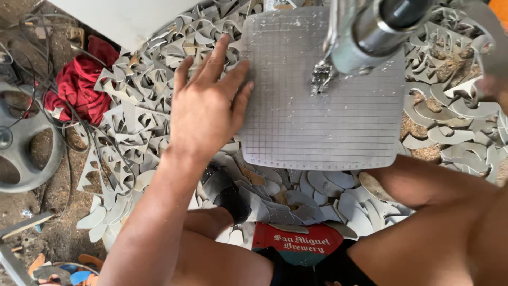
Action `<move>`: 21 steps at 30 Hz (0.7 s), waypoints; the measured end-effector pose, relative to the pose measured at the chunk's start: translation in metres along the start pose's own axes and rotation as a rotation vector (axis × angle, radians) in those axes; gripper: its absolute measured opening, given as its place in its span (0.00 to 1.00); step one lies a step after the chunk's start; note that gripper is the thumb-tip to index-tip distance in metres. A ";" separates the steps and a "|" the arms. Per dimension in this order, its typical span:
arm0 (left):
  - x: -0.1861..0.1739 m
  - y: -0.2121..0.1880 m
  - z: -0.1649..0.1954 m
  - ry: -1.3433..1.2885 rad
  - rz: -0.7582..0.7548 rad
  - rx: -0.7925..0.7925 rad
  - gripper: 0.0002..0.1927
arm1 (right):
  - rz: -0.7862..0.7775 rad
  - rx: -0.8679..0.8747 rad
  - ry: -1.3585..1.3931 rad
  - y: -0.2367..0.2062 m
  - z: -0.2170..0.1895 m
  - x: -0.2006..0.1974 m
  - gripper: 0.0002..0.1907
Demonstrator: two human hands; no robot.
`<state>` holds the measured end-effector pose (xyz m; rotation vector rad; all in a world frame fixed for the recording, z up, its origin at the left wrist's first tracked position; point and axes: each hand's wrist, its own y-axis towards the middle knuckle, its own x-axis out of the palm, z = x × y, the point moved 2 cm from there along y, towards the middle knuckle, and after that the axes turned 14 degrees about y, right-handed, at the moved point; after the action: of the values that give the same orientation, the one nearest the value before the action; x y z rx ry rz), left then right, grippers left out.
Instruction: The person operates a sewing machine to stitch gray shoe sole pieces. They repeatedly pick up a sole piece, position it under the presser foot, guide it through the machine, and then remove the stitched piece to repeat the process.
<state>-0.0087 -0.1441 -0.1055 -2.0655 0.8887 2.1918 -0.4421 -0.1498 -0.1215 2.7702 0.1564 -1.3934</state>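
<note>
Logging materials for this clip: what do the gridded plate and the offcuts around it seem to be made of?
Gridded plate: likely sheet metal, matte grey with scribed lines and pale shavings. Offcuts: seemingly the same thin grey sheet, with crisp cut edges. Left hand presses flat on both.

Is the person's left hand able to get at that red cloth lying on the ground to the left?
Probably yes. The left hand rests flat on the edge of the gridded metal sheet, holding nothing, and only loose metal offcuts lie between it and the red cloth.
</note>
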 end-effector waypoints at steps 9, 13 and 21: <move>-0.026 -0.013 -0.012 -0.098 -0.059 -0.011 0.11 | -0.798 0.630 -0.045 -0.085 0.033 0.180 0.33; -0.031 -0.012 -0.016 -0.121 -0.077 -0.015 0.10 | -0.864 0.623 -0.257 -0.113 -0.031 0.254 0.43; -0.031 -0.020 -0.027 -0.099 -0.105 -0.029 0.11 | -0.658 0.258 -0.187 -0.099 -0.058 0.276 0.50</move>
<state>0.0275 -0.1264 -0.0839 -1.9471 0.7274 2.2427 -0.2428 -0.0262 -0.3074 2.8959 1.0257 -1.9083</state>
